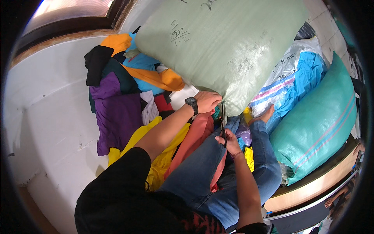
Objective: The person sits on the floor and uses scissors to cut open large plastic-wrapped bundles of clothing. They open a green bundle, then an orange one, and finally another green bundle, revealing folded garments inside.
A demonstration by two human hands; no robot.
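Fingers of left hand (pixel 206 101) pinch bottom edge of big pale green sack (pixel 230 46). Right hand (pixel 230 142) curled tight round dark scissors (pixel 223 121), blades pointing up at sack edge, just beside left fingers.

Risks, my guess:
- blades so near left fingers, slip could nick them
- sack leans over lap, could slide down onto knees
- cut too deep, could snip stuff inside

Pose: left arm stretched forward, watch (pixel 191 104) on wrist. Right arm bent, close over jeans (pixel 202 171). Person sits among colourful clothes (pixel 117 113).
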